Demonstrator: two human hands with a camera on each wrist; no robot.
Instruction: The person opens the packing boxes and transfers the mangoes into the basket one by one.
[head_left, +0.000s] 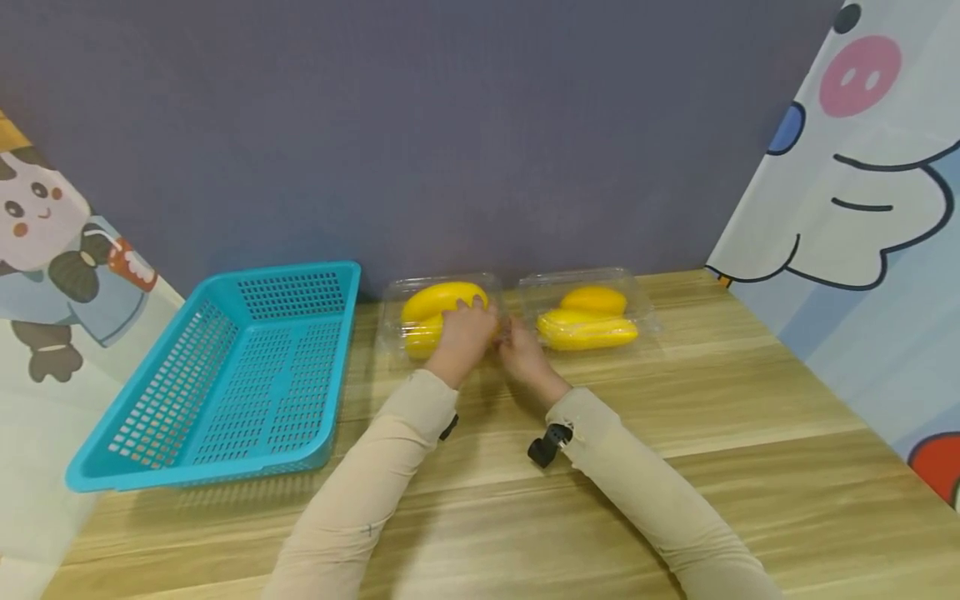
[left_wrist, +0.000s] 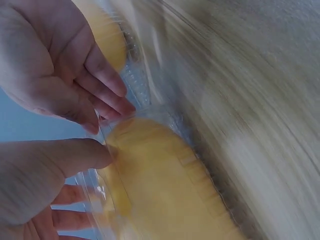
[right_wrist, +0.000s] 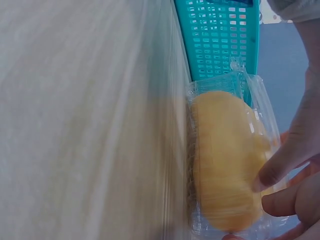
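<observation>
Two hands, left and right, grip the left clamshell box of yellow fruit on the table, between a blue basket and a second box.

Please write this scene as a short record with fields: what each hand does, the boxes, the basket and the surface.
left hand: holds the left clear box, fingers on its lid
right hand: grips the same box at its right edge
left clear box: holds yellow fruits
right clear box: shut, with yellow fruits, untouched
basket: blue, left of the boxes, nothing visible inside
table: light wood, carries everything
</observation>
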